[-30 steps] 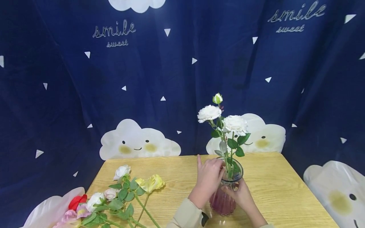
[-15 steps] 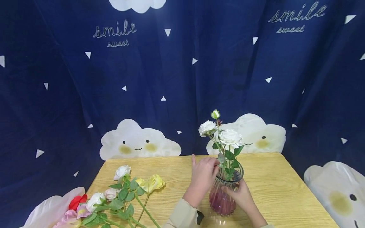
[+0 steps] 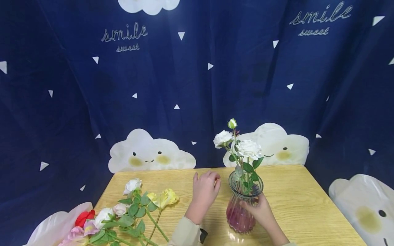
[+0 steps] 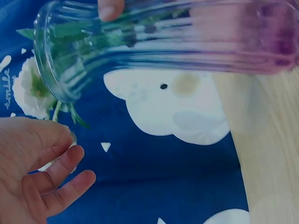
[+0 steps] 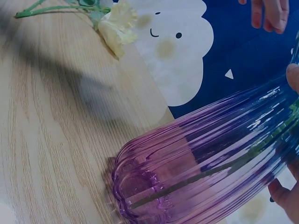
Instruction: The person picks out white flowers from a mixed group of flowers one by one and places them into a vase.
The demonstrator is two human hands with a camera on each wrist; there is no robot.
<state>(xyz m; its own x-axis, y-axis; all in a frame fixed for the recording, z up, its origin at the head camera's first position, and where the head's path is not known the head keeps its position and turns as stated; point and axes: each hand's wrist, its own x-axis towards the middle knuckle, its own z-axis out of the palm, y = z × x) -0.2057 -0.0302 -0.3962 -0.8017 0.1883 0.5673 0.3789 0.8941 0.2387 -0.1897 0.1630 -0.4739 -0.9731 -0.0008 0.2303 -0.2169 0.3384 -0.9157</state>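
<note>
A ribbed glass vase [image 3: 241, 215], pink at the base and bluish at its flared rim, stands upright on the table. White roses [image 3: 248, 149] and a small bud [image 3: 232, 123] rise out of it on leafy stems. Through the glass in the right wrist view, a stem [image 5: 196, 178] reaches the vase's base. My right hand [image 3: 262, 212] grips the vase below its rim, from the right side. To the left of the rim, my left hand [image 3: 205, 189] is in the air with loosely bent fingers and nothing in them. In the left wrist view its fingers [image 4: 70, 189] are spread apart.
Loose artificial flowers lie at the table's left: a yellow one [image 3: 164, 198], white roses [image 3: 133, 185], a red one [image 3: 84, 217] and pink ones [image 3: 77, 234], their green stems overlapping. A navy curtain [image 3: 197, 85] with cloud prints hangs behind the wooden table [image 3: 301, 205].
The white roses and bud have sunk lower into the vase. My left hand has let go of the stem and moved left, away from the rim. The right hand has stayed on the vase.
</note>
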